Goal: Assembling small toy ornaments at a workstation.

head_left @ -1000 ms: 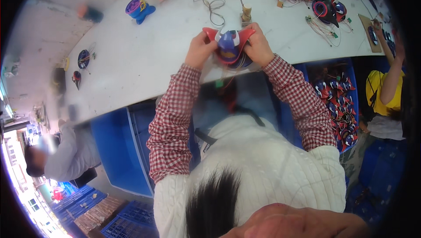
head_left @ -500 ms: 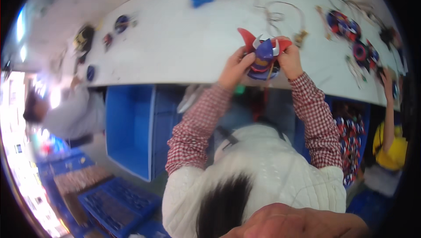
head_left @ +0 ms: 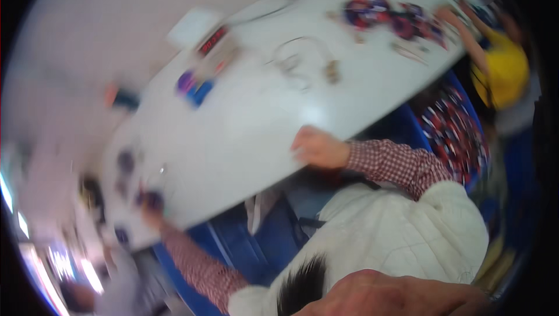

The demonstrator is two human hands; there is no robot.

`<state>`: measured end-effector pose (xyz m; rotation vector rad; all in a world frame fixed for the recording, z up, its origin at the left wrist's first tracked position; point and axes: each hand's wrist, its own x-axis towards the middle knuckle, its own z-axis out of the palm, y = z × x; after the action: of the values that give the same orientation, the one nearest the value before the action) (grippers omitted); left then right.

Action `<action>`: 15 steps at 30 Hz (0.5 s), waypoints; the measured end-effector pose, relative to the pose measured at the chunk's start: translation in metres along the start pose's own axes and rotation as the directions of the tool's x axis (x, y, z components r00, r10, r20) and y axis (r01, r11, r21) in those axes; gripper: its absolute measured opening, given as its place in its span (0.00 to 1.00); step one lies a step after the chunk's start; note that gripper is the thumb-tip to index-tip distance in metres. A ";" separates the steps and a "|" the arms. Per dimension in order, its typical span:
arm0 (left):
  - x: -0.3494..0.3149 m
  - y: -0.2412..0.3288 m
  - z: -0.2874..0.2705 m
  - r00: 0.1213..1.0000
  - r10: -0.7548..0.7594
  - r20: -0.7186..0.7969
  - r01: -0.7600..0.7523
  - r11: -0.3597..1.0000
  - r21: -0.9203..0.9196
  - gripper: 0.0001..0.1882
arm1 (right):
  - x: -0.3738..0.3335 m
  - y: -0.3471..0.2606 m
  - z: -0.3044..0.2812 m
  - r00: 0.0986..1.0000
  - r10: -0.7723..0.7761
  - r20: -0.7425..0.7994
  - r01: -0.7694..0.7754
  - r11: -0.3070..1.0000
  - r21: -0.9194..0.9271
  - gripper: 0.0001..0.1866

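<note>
My left hand (head_left: 154, 218) is stretched far out to the left, at the front edge of the white table (head_left: 250, 135). Its fingers close around a dark purple and red toy piece (head_left: 151, 200), blurred by motion. It looks like the horned toy head seen earlier, though its details are smeared. Over the table's front edge, in the middle, my right hand (head_left: 321, 148) is raised with curled fingers. A pale spot shows at its fingertips; whether it holds anything is hidden by the blur.
Purple round parts (head_left: 125, 162) lie at the table's left end. Beyond my hands are a purple-and-blue object (head_left: 195, 89), a box with a red display (head_left: 212, 41) and a loose cable (head_left: 300, 39). A co-worker in yellow (head_left: 505, 74) reaches toward toy parts (head_left: 367, 12). A blue crate (head_left: 478, 119) holds many parts.
The view has swung left. Both hands held the horned toy head together; now they are wide apart, the left carrying a purple toy piece to the far left, the right drawn back.
</note>
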<state>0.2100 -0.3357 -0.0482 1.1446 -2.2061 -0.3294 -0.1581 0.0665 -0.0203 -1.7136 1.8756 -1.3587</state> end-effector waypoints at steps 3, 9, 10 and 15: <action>0.012 -0.203 -0.128 0.941 -0.281 -0.190 0.272 0.959 -0.074 0.27 | -0.023 0.005 -0.036 0.981 0.178 -0.082 -0.181 0.983 -0.034 0.07; 0.061 -0.199 -0.045 0.399 -0.751 -0.526 0.872 0.488 -0.035 0.39 | -0.066 0.037 -0.135 0.774 0.421 -0.473 -0.502 0.864 -0.053 0.11; 0.051 -0.202 -0.048 0.387 -0.702 -0.599 0.915 0.372 0.155 0.35 | -0.065 0.055 -0.148 0.735 0.409 -0.541 -0.490 0.872 -0.006 0.11; 0.010 -0.016 -0.018 0.863 -0.057 -0.503 0.286 0.875 0.392 0.20 | -0.026 0.111 -0.233 0.667 0.482 -0.568 -0.586 0.810 -0.001 0.13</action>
<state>0.2268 -0.3521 -0.0376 1.4929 -1.7722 0.3974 -0.3900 0.1798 0.0089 -0.7004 2.6070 -1.5337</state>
